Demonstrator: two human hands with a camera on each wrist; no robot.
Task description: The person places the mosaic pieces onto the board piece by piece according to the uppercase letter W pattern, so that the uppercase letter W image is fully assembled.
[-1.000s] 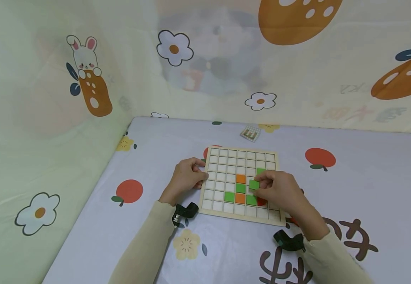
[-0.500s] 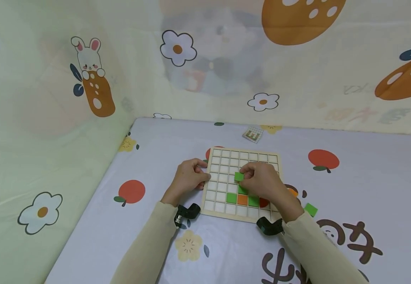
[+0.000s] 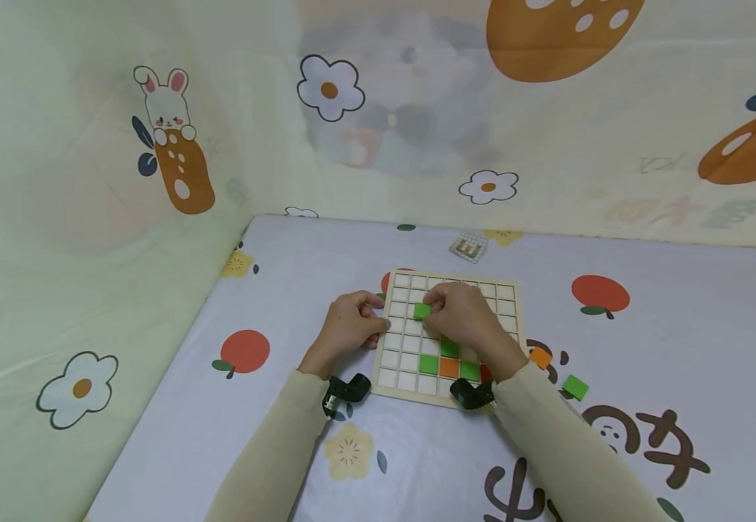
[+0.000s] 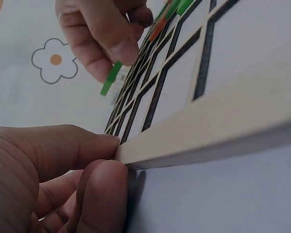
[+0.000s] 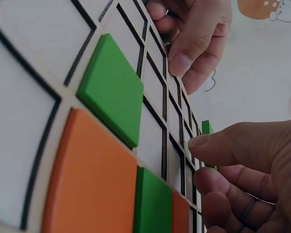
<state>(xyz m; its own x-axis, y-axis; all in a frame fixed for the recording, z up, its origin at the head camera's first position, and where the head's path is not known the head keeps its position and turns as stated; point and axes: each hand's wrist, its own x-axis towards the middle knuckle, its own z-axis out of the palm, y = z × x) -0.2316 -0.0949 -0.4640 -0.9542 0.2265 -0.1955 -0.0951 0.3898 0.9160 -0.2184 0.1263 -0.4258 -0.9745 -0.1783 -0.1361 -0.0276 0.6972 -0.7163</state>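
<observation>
Right hand (image 3: 462,315): the grip is drawn together, thumb and fingertips pinching a green tile (image 3: 422,311) by one side. The held tile is over the board (image 3: 412,396), above its cells left of centre, and both wrist views show it seemingly raised off the surface.

Left hand (image 3: 346,325): the grip is nearly closed, thumb and finger pinching the rim at the left edge of the board.

Seated in the board, nearer side: a row of three tiles reads green (image 3: 428,364), orange (image 3: 449,367), green (image 3: 470,370), left to right. A further green tile (image 3: 449,348) sits directly behind the orange one. Behind that a second orange tile is visible in part; the right hand covers the rest of that area.

Loose on the worktop (image 3: 312,254), right of the board: one orange tile (image 3: 540,357) near the edge and one green tile (image 3: 575,386) farther out. Beyond the far edge of the board lies a small gridded card (image 3: 469,247).
</observation>
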